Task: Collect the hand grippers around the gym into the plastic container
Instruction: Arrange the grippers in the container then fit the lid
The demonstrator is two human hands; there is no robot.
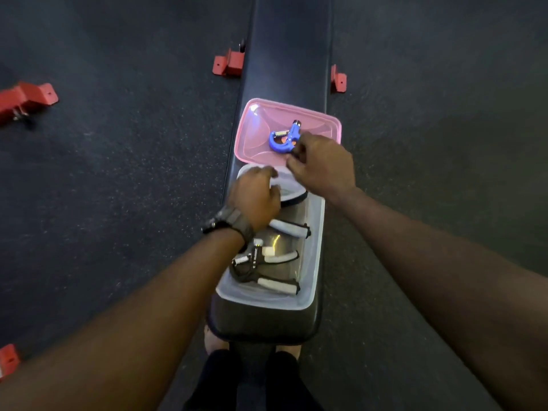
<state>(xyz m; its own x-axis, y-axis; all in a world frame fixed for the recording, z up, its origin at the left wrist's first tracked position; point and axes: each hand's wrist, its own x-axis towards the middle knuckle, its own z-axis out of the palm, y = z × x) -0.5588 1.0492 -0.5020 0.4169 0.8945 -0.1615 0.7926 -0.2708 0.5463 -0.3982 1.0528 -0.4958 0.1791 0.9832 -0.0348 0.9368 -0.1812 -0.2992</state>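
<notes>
Blue gripper [284, 137] on pink lid [252, 134], pinched by R hand [321, 166]; L hand [255, 197] curled over container [314, 247] rim

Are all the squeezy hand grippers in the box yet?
Nearly. Black-and-white grippers already lie in the clear container on the bench. The right hand grips the blue gripper lying on the pink lid; the left hand reaches into the container. The blue one still needs dropping in.
</notes>
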